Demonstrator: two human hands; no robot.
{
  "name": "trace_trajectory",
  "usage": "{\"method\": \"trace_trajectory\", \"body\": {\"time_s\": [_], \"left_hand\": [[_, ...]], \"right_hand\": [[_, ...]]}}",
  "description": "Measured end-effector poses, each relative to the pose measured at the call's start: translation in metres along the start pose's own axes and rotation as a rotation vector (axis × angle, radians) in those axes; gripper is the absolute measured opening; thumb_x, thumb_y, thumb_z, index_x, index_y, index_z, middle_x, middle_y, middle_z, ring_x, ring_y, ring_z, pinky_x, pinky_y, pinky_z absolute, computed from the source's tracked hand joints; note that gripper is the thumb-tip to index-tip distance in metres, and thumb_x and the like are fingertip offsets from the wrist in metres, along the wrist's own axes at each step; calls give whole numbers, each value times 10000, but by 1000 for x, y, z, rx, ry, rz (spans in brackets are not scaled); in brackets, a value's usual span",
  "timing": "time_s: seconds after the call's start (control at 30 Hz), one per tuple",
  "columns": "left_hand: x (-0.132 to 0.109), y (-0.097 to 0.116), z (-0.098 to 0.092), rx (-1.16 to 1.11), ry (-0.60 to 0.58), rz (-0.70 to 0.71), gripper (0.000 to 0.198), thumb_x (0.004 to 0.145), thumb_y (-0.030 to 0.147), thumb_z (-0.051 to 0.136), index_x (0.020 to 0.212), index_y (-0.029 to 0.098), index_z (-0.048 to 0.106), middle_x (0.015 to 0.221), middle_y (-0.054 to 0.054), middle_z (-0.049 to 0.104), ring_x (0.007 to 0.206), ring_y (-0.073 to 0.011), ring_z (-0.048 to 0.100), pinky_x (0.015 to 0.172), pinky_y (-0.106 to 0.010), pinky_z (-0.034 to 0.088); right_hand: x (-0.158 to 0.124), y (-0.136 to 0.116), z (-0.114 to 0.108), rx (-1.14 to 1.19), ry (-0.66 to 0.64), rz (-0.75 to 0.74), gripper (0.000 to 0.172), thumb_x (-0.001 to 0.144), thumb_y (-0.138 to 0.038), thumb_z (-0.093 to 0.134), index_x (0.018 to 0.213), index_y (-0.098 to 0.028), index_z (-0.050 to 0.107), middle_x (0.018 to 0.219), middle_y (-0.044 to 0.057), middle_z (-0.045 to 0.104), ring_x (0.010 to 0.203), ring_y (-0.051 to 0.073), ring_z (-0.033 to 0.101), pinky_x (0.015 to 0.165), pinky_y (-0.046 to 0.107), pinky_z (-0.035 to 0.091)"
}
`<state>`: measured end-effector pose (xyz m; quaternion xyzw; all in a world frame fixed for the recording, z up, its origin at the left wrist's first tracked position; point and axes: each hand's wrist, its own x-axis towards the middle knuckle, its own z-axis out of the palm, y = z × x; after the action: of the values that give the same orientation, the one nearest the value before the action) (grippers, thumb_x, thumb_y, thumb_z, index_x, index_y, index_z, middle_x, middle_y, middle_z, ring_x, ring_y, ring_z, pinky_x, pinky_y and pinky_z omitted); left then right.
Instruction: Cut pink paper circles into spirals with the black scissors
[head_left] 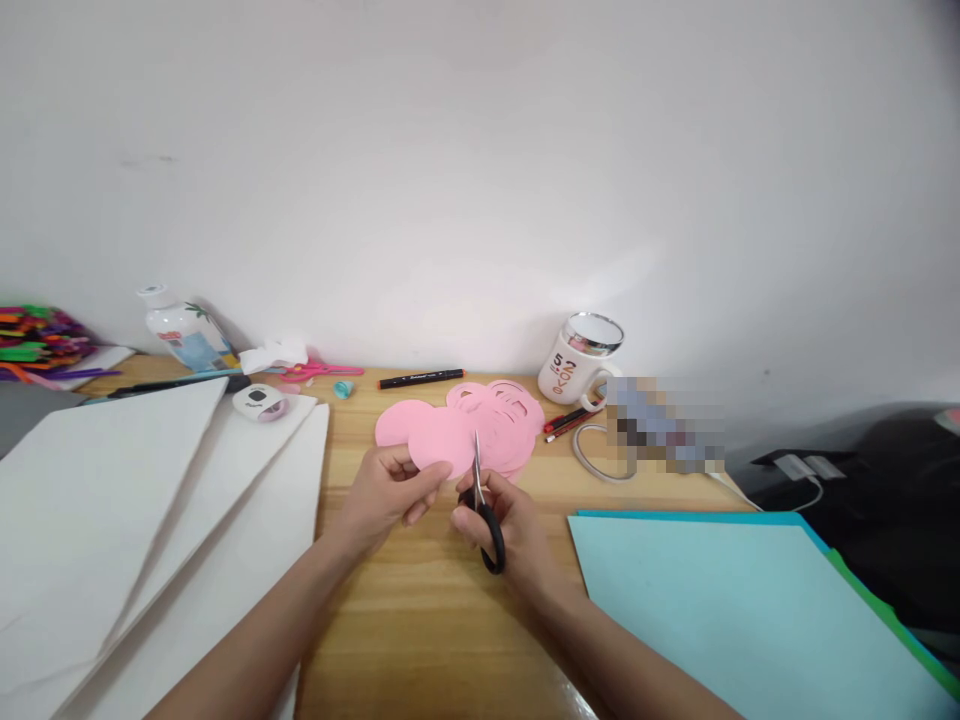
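Between the thumb and fingers of my left hand [394,490] is a pink paper circle [439,442], held just above the table. My right hand [506,525] grips black-handled scissors [491,535], their blades pointing up and away at the circle's right edge. Whether the blades touch the paper I cannot tell. Another round pink paper piece [397,420] shows behind the circle on the left. Beyond the scissors lies a pile of pink paper pieces [506,425], some with cut-out openings.
White sheets [262,560] cover the left side of the wooden table [420,640]; light blue sheets [735,600] lie right. Along the wall stand a white mug [570,365] and a bottle [187,335], with a black marker [421,379] and pink scissors [322,370] lying between them.
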<state>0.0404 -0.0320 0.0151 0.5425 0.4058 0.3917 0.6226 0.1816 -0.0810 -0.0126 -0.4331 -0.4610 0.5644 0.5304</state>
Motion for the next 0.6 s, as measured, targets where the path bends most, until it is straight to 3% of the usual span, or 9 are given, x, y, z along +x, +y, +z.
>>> {"method": "trace_trajectory", "body": {"time_s": [0.27,0.47,0.6], "left_hand": [[0,4,-1,20,38,13,330,680,320,669,482,138,477,363,66,448,303,-21,328,339,-163,239],[1,2,1,-53,-19,0,296,765,349,581,571,135,513,494,35,554,306,-37,431,332,-166,280],[0,4,4,-69,3,-28,294,694,330,656,540,134,500,471,44,547,295,-32,414,318,-161,271]], "right_hand": [[-1,-2,0,-14,1,29,299,630,-382,659,729,-191,453,487,-87,373,416,62,286,394,187,241],[-2,1,1,9,-4,19,306,631,-361,684,753,-193,459,505,-87,400,407,60,315,390,184,250],[-3,5,2,12,-8,19,314,629,-353,696,767,-190,466,506,-94,380,415,59,306,397,182,238]]}}
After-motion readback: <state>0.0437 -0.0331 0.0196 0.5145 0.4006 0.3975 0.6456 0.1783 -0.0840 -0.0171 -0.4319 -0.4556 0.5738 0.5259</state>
